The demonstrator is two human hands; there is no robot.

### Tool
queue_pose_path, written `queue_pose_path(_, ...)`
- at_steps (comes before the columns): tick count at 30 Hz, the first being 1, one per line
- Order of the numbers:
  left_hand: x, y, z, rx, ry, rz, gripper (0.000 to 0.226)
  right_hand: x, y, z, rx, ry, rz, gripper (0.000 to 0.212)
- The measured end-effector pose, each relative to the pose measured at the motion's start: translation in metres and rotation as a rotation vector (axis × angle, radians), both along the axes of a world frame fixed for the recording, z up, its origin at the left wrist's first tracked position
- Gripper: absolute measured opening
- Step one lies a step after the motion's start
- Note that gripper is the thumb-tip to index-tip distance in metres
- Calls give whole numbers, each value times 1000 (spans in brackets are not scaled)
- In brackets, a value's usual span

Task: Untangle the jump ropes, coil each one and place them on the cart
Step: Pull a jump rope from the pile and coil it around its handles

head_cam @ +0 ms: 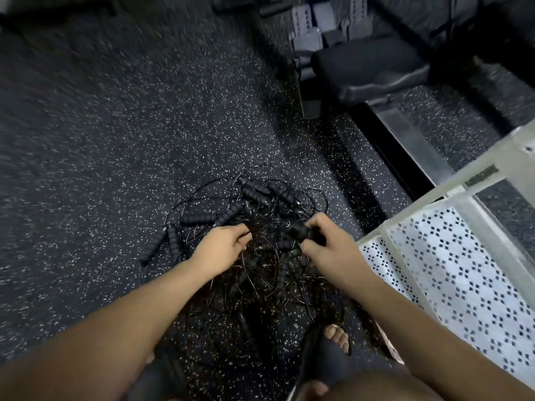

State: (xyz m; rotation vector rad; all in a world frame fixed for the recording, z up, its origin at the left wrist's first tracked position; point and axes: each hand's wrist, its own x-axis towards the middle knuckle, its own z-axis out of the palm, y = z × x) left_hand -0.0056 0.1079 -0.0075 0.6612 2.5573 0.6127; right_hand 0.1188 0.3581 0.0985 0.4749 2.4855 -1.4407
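Head view shows barely any progress: jump ropes sit in one knotted heap on the floor, left hand curls into the cords, right hand grips a black handle. Nothing coiled, and the cart holds none yet.

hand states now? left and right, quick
Left hand: fingers curled, pinching cords in the rope tangle.
Right hand: gripping a black handle.
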Motion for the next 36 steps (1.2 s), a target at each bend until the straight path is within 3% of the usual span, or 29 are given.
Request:
queue_pose_path(9,-12,-46,133,20,-18,140,13,-25,-25,143,-153,147,-92,10)
queue_pose_path(12,-5,-57,175,89,-45,206,18,-32,-42,177,-231,186,-147,23)
queue_pose_path(16,6,-62,231,272,-73,323,22,-40,-73,205,-391,171,-188,15)
queue_pose_path(18,13,-62,258,401,-96,398,18,-44,-92,213,-464,142,-178,21)
queue_pose_path(22,27,-60,303,612,-60,512,19,-54,-125,213,-339,71,-22,16)
queue_pose_path(28,27,-62,326,755,-25,589,16,-59,-150,191,-247,62,54,14)
queue_pose_path(33,7,-68,313,843,-111,604,20,-65,-151,185,-159,66,118,12)
queue_pose_path(36,2,-63,308,942,-268,658,41,-69,-148,200,-319,89,117,12)
